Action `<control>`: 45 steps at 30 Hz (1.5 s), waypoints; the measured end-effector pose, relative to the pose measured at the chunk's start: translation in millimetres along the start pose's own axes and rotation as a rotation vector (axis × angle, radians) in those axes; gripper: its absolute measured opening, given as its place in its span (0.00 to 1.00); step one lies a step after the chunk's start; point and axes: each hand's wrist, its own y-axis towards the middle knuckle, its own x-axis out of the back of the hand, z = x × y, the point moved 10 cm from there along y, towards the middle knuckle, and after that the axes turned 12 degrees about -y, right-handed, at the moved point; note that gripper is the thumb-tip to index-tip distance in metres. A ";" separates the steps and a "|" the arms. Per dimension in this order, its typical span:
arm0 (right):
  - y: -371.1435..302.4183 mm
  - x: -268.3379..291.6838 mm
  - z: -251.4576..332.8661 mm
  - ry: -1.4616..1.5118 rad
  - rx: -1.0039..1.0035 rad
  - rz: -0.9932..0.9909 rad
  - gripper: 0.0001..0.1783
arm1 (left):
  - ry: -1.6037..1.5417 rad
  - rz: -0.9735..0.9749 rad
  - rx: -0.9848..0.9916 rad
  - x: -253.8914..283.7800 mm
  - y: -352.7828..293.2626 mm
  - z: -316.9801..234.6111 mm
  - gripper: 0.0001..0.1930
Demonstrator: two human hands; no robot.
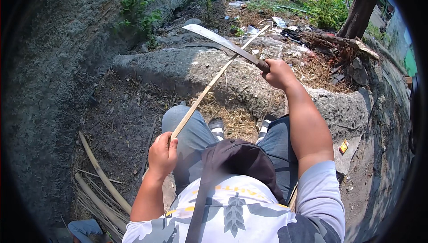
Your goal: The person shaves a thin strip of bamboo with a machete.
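Note:
My left hand is closed round the near end of a long, pale bamboo strip. The strip slants up and away to the right, passing above my left knee. In my right hand is the dark handle of a machete, gripped with the fingers wrapped round it. Its broad blade points to the far left and crosses the strip near its far part. Whether the edge touches the strip or only passes over it, I cannot tell.
Before my feet runs a rough concrete ledge. A rough wall rises on the left. Cut bamboo lengths lie at lower left, near a patch of blue cloth. Litter, plants and a tree trunk are beyond; a black bag rests on my lap.

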 end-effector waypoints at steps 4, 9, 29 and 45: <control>-3.8 -6.4 -1.4 0.012 -0.035 0.022 0.13 | -0.017 -0.009 0.000 -1.0 3.6 -4.9 0.10; -23.1 13.6 82.0 -0.213 0.407 -0.367 0.11 | -0.063 -0.069 -0.060 -9.6 12.9 -10.7 0.10; -47.1 19.9 140.3 -0.125 0.566 -0.274 0.11 | -0.298 0.058 0.113 -21.4 20.5 4.3 0.12; -60.4 26.2 178.6 -0.234 0.660 -0.178 0.11 | -0.220 0.033 -0.018 -8.3 30.3 -5.4 0.13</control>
